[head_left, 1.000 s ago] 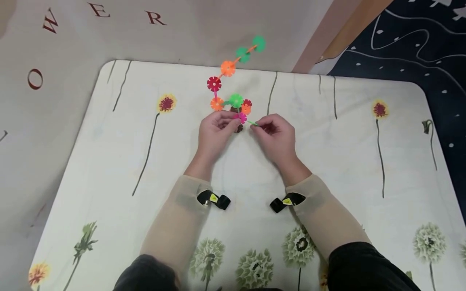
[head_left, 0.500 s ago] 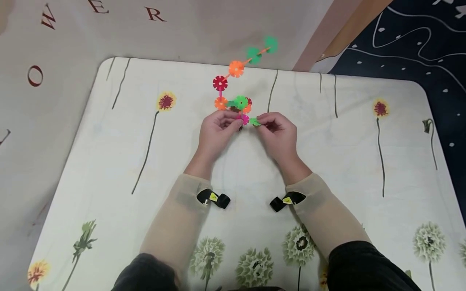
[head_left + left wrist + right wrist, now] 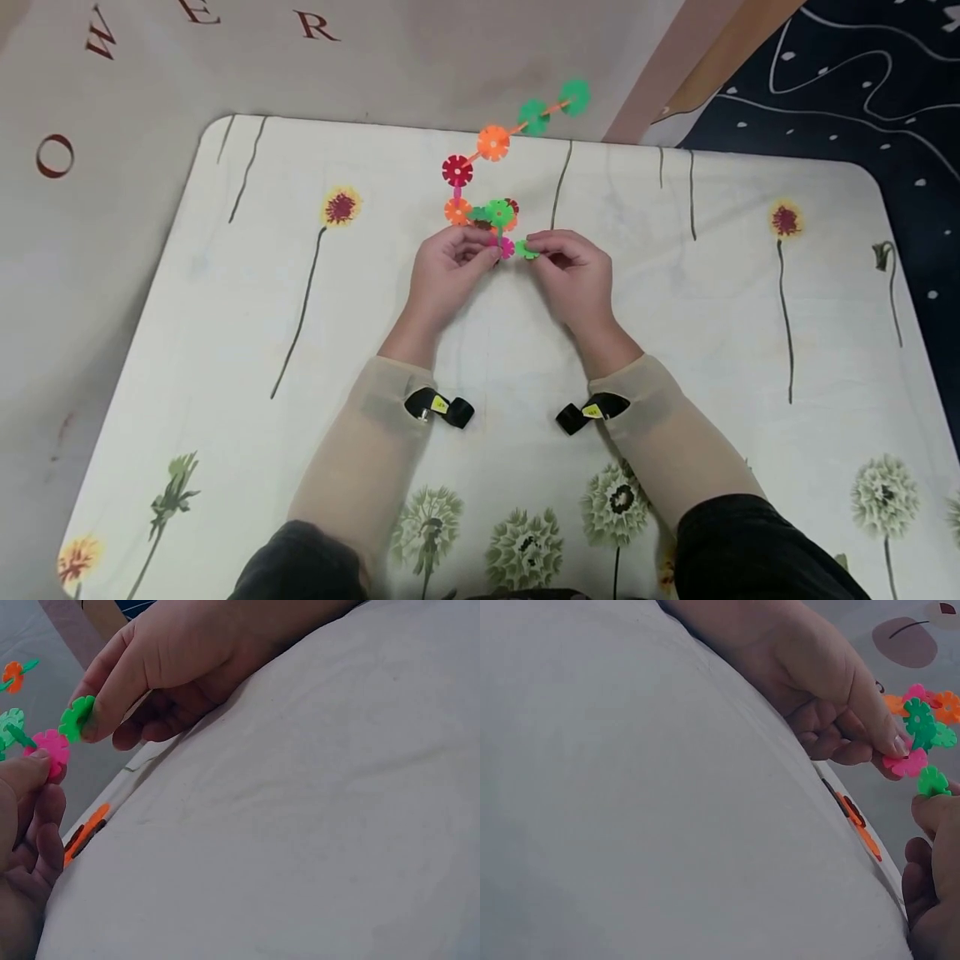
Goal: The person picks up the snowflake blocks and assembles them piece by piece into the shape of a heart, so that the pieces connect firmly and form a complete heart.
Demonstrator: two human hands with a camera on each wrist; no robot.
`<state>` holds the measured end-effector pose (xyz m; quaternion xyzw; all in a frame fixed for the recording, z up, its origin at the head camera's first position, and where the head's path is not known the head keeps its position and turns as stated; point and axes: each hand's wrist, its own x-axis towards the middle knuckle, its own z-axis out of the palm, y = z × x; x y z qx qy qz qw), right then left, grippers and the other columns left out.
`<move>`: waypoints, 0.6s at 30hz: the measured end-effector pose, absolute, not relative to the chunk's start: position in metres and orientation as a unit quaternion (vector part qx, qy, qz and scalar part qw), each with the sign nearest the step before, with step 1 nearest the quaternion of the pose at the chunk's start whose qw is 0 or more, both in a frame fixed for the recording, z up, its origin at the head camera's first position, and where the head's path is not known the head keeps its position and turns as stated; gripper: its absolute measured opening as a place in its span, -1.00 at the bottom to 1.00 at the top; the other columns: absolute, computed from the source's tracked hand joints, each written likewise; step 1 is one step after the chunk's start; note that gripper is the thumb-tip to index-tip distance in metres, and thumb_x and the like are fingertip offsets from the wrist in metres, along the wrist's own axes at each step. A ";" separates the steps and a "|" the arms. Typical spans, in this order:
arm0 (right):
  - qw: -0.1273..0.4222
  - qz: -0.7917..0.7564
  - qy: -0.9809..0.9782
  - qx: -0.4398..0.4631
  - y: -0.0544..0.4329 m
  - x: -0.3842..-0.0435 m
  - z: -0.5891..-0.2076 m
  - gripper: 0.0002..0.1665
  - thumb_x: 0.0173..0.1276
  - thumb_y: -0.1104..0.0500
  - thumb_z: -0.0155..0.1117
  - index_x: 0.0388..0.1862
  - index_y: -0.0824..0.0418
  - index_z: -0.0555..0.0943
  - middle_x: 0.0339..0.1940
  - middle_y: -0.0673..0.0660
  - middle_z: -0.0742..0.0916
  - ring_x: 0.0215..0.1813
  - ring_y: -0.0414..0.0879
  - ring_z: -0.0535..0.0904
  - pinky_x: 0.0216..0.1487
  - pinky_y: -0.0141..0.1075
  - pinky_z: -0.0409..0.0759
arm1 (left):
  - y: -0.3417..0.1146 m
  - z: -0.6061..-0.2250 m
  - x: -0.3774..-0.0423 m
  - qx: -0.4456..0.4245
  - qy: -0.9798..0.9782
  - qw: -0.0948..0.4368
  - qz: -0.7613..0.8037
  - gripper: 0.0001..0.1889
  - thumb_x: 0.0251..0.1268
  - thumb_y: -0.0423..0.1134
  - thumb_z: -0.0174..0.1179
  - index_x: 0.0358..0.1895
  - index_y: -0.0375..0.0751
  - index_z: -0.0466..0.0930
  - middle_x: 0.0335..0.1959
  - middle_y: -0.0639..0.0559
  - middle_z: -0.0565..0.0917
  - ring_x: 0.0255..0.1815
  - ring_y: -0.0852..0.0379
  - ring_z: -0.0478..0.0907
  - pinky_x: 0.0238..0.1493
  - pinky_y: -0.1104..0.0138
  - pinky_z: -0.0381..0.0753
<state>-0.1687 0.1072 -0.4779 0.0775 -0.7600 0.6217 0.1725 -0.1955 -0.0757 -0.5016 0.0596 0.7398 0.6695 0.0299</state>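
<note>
In the head view my left hand point(image 3: 444, 271) pinches a pink snowflake disc point(image 3: 507, 247) between thumb and fingers. That disc is slotted into a chain of notched plastic discs, with a light green disc point(image 3: 498, 212) just above it. Farther along, the chain bends up past a red disc point(image 3: 457, 171) and an orange disc point(image 3: 493, 142) to a green end disc point(image 3: 575, 97). My right hand point(image 3: 573, 271) pinches a single bright green snowflake disc point(image 3: 76, 718) by its edge. Its free edge faces the pink disc, very close beside it.
Orange and brown discs point(image 3: 862, 832) lie on the tablecloth beneath the hands, mostly hidden by them in the head view. The table point(image 3: 697, 333) has a white cloth printed with flowers. Behind it stands a light wall point(image 3: 420, 67) with letters.
The bright green disc in my right hand has turned from edge-on to showing its face. The chain's far end has swung to the right, while my left hand keeps its hold on the pink disc.
</note>
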 end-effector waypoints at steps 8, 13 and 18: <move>0.164 0.637 -0.748 0.089 0.109 -0.169 -0.480 -0.93 0.29 0.63 0.35 -0.33 0.58 0.73 -0.20 0.50 0.77 -0.22 -0.22 0.67 -0.21 -0.46 0.58 | -0.077 -0.503 -0.196 0.062 0.750 0.036 0.658 -0.84 0.42 -0.36 0.43 -0.03 -0.31 0.76 -0.17 -0.07 0.82 -0.22 0.03 0.70 -0.13 0.35 0.68; 0.163 0.639 -0.747 0.082 0.108 -0.167 -0.478 -0.94 0.30 0.64 0.35 -0.31 0.61 0.73 -0.19 0.52 0.77 -0.18 -0.31 0.67 -0.15 -0.48 0.61 | -0.076 -0.504 -0.196 0.066 0.747 0.037 0.660 -0.85 0.41 -0.37 0.43 -0.04 -0.32 0.76 -0.17 -0.07 0.83 -0.23 0.04 0.70 -0.13 0.34 0.69; 0.176 0.620 -0.760 0.079 0.108 -0.170 -0.483 -0.93 0.29 0.62 0.38 -0.29 0.58 0.76 -0.26 0.46 0.76 -0.24 -0.30 0.63 -0.17 -0.50 0.59 | -0.076 -0.503 -0.195 0.073 0.745 0.036 0.663 -0.85 0.41 -0.39 0.43 -0.05 -0.35 0.75 -0.17 -0.09 0.83 -0.23 0.04 0.70 -0.12 0.33 0.69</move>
